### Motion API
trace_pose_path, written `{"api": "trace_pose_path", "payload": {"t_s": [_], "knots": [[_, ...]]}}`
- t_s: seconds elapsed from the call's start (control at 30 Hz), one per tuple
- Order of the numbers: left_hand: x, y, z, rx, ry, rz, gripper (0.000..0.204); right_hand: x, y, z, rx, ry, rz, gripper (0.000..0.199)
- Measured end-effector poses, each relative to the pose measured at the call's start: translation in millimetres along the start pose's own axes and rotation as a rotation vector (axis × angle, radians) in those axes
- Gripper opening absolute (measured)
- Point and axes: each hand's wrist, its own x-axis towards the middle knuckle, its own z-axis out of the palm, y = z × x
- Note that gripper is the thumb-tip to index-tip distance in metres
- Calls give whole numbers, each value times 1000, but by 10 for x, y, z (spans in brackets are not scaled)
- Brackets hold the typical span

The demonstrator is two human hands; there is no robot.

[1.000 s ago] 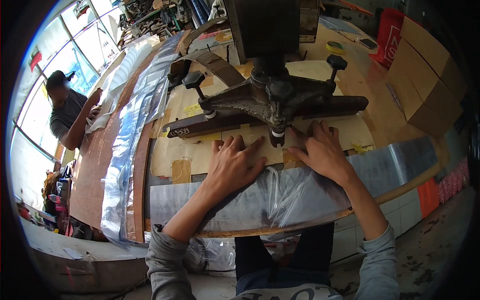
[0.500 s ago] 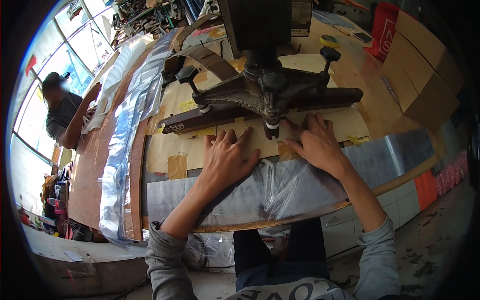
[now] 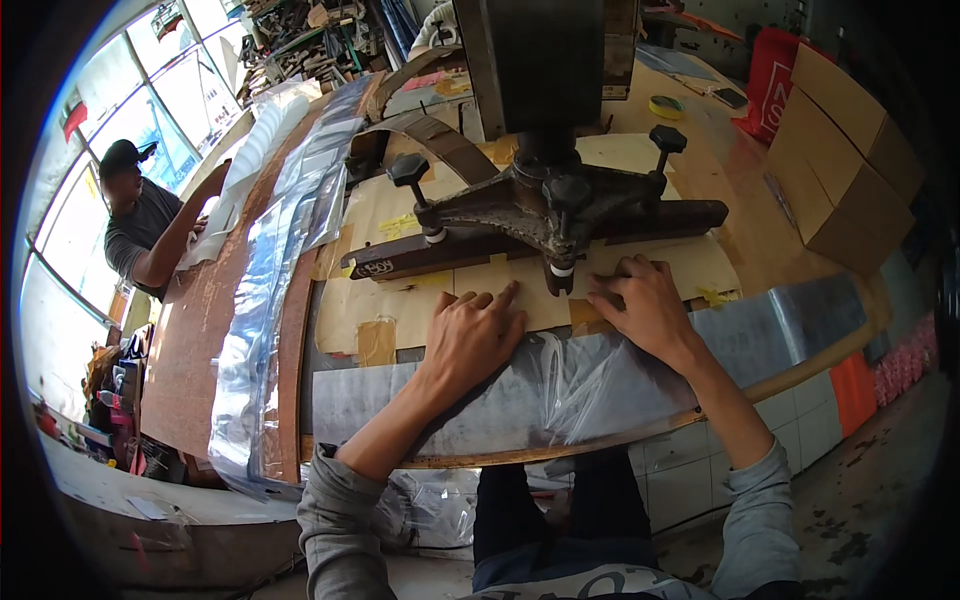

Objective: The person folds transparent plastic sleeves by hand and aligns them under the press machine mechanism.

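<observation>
My left hand (image 3: 470,335) rests on the near edge of a cream board (image 3: 350,305), its index finger stretched forward and thumb apart. To the right, my right hand (image 3: 648,308) touches the same board with bent fingers, thumb and index fingertips near each other with a gap between. A clear plastic sheet (image 3: 575,385) lies wrinkled below and between my hands, over the table's front. Just beyond my fingers is a dark metal bar (image 3: 480,240), under the legged metal head (image 3: 510,195) of a press. Whether my fingertips pinch the sheet's edge is hard to see.
Brown tape (image 3: 377,342) is stuck on the board. On the right are a cardboard box (image 3: 840,165), a red bag (image 3: 775,85) and a yellow tape roll (image 3: 666,107). Long plastic film (image 3: 265,320) lies at left, where another person (image 3: 140,215) works with white material.
The view has shifted a little, so the table sits slightly lower and further right. My right fingers have drawn in and bent more. My left hand keeps about the same place on the board.
</observation>
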Motion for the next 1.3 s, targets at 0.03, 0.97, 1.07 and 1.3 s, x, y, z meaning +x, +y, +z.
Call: {"api": "trace_pose_path", "payload": {"t_s": [0.03, 0.97, 1.07, 1.3], "knots": [[-26, 24, -18, -54, 8, 34, 38, 3, 2, -10, -4, 2, -7, 27], [-95, 121, -88, -90, -68, -25, 31, 43, -40, -5, -10, 121, -193, 13], [-103, 118, -95, -83, -75, -36, 32, 51, -50, -13, -19, 74, -147, 13], [-90, 131, -99, -51, -89, -41, 33, 51, -31, -5, -11, 89, -160, 13]]}}
